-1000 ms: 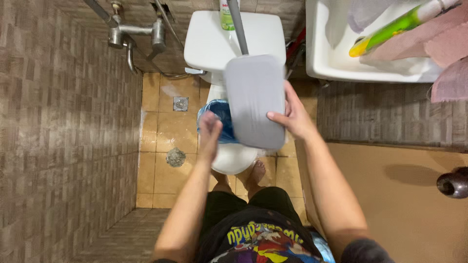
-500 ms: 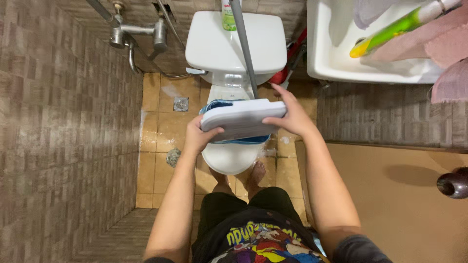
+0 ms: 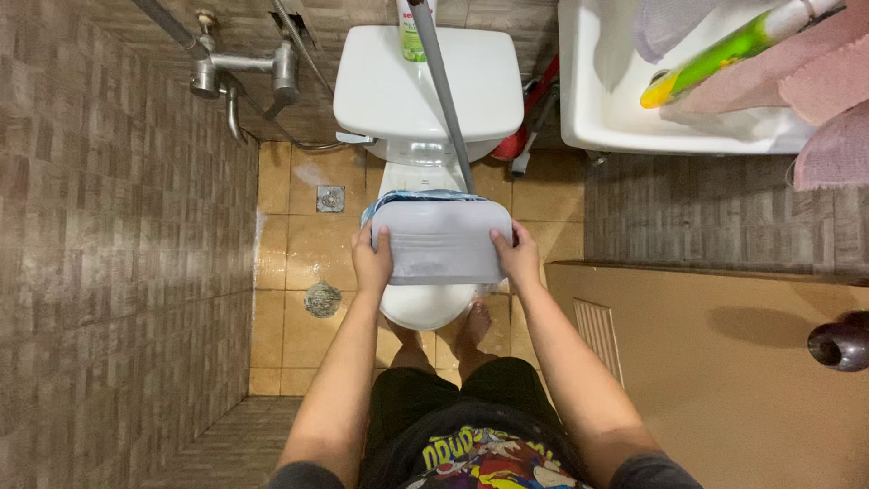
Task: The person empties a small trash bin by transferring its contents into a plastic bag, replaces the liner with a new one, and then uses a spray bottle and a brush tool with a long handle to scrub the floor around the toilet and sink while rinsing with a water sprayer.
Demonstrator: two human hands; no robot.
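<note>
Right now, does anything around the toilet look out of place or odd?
Yes: both hands, left hand and right hand, hold a flat mop head level over the toilet bowl, with blue cloth bunched along its far edge.

A green-labelled bottle stands on the white cistern.

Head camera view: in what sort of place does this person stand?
Most likely a small home bathroom. A white toilet with its cistern stands against a tiled wall, a white sink is beside it, and the tiled floor has a drain. Both hands hold a flat grey mop head above the toilet.
</note>
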